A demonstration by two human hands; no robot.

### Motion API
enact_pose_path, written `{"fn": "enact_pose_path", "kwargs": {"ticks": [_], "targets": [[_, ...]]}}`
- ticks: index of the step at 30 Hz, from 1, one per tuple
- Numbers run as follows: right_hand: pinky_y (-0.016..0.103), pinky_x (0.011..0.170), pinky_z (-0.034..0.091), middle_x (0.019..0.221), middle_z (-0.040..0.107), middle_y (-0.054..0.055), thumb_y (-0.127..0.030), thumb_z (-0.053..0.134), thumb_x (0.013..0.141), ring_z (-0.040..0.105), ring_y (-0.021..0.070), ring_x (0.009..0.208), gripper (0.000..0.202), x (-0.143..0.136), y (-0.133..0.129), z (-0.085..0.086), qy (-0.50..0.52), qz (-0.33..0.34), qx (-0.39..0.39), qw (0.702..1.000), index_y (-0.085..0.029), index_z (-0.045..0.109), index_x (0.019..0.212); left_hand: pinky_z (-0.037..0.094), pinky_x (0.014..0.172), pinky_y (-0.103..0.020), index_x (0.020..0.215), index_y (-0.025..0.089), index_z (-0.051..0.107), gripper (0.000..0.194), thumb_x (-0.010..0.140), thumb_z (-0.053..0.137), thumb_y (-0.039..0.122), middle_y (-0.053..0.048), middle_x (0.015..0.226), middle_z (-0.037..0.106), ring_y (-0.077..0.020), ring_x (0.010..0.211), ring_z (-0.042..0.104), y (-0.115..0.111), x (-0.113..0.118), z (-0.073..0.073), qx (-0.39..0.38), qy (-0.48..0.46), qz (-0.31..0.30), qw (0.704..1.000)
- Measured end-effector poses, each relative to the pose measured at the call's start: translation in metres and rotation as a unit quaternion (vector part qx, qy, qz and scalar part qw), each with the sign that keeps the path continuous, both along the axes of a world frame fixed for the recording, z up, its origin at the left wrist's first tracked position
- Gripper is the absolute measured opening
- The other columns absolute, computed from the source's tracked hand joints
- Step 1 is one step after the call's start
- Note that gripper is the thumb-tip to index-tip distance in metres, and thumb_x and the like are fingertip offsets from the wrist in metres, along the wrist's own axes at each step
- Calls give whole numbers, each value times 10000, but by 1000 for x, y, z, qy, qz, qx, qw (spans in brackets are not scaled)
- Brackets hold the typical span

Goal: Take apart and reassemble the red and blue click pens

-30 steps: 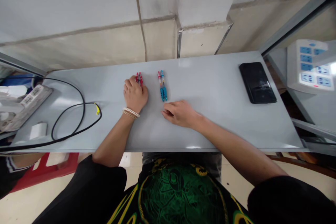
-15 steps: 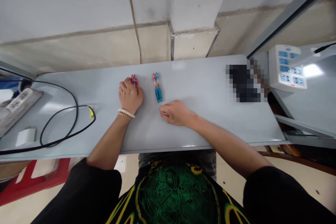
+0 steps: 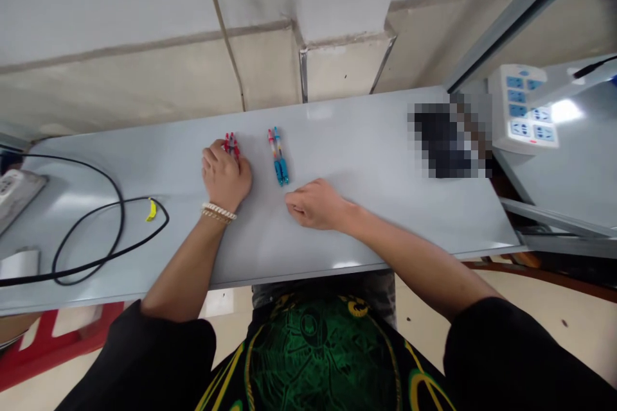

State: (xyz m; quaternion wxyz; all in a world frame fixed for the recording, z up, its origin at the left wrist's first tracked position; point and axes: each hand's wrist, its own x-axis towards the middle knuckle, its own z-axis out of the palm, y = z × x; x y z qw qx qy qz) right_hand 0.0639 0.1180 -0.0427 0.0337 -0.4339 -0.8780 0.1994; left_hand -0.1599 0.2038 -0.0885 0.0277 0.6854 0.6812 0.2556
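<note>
My left hand (image 3: 224,173) rests over a pair of red pens (image 3: 232,142). Its fingers curl down on their left, the thumb lies on their right, and the palm hides their lower ends. To the right of that hand two pens with blue grips (image 3: 279,157) lie side by side on the table, touching neither hand. My right hand (image 3: 315,204) is closed into a loose fist on the tabletop, just below and right of the blue-grip pens, and nothing shows in it.
A grey table (image 3: 347,148) runs along the wall. Black cable (image 3: 118,205) loops over its left part, beside a power strip (image 3: 19,196) and a white adapter (image 3: 20,264). At the right are a blurred-out dark object (image 3: 441,144) and a multi-socket block (image 3: 523,109).
The head view has turned a little, so the table and hands appear further left. Both hands keep their places relative to the pens.
</note>
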Motion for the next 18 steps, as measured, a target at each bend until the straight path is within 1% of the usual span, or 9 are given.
{"fn": "enact_pose_path", "kwargs": {"ticks": [5, 9, 12, 15, 16, 18], "targets": [[340, 637, 196, 793, 724, 12, -127, 538, 993, 409, 144, 627, 208, 0, 1, 3, -6, 0, -9, 1000, -205, 629, 824, 396, 1240, -722, 1459, 19, 533, 546, 957, 553, 234, -332, 1459, 581, -494, 1466, 519, 3, -3, -3, 14, -5, -17, 1000], [342, 632, 192, 745, 680, -3, -114, 560, 971, 371, 141, 610, 208, 2, 1, 0, 7, -3, -2, 1000, -208, 615, 793, 390, 1243, -723, 1451, 29, 546, 536, 964, 546, 253, -330, 1459, 585, -497, 1460, 518, 7, -6, -6, 23, -7, -30, 999], [344, 630, 196, 737, 662, -3, -119, 554, 982, 403, 147, 626, 212, 4, 1, -8, 32, -5, 12, 999, -209, 623, 803, 401, 1242, -714, 1470, 9, 542, 562, 955, 537, 237, -330, 1454, 590, -495, 1448, 526, 10, -7, -5, 23, 6, -31, 999], [341, 634, 229, 783, 676, 14, -151, 520, 1030, 480, 165, 693, 225, 5, 2, -18, 71, -30, 46, 996, -209, 658, 862, 437, 1221, -702, 1497, -31, 526, 605, 954, 532, 236, -343, 1456, 586, -501, 1437, 533, 10, -7, -3, 10, 19, -35, 999], [339, 646, 261, 806, 684, 27, -164, 511, 1046, 510, 176, 730, 233, 5, 3, -22, 90, -54, 70, 992, -205, 673, 883, 441, 1222, -699, 1500, -23, 527, 605, 954, 534, 236, -338, 1460, 586, -498, 1437, 535, 10, -7, -2, 8, 19, -35, 999], [333, 716, 382, 913, 716, 70, -214, 520, 1074, 573, 214, 865, 217, 5, 5, -28, 136, -94, 111, 980, -191, 719, 992, 438, 1234, -694, 1495, 1, 534, 589, 953, 541, 231, -327, 1460, 588, -491, 1442, 539, 10, -7, 0, 5, 18, -33, 999]]}}
